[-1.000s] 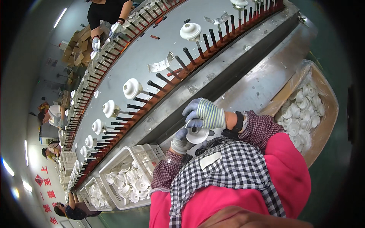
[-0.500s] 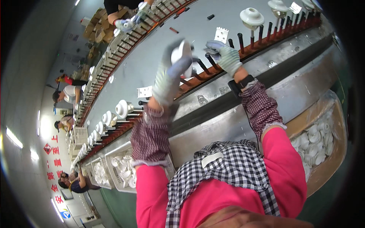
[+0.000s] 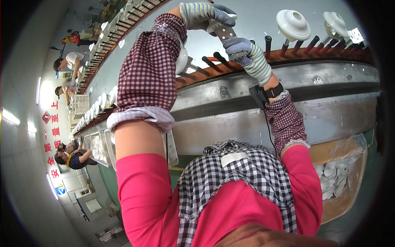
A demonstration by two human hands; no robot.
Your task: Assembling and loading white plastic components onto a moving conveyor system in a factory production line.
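Observation:
My left hand (image 3: 204, 15), in a striped knit glove, is bent over at the far edge of the line, its fingers closed on a white round fitting (image 3: 212, 27) that they mostly cover. From beneath that fitting a flat perforated metal bracket (image 3: 224, 33) extends toward my right hand (image 3: 249, 57), also gloved, whose fingers pinch the bracket's near end. Whether bracket and fitting are joined cannot be seen. Just under my left wrist, another white fitting (image 3: 181, 61) sits at the pegs, partly hidden by my sleeve.
A curved conveyor with dark upright pegs (image 3: 268, 43) runs past me, with white domed fittings (image 3: 293, 25) on some. A metal ledge (image 3: 247, 123) lies on my side. At right stands a lined carton (image 3: 341, 206) of white parts; at left, white baskets (image 3: 108, 144). Other people work farther off.
My left hand has swung forward and right, carrying the white fitting close to my right hand. The metal bracket now shows between both hands. The view has shifted slightly.

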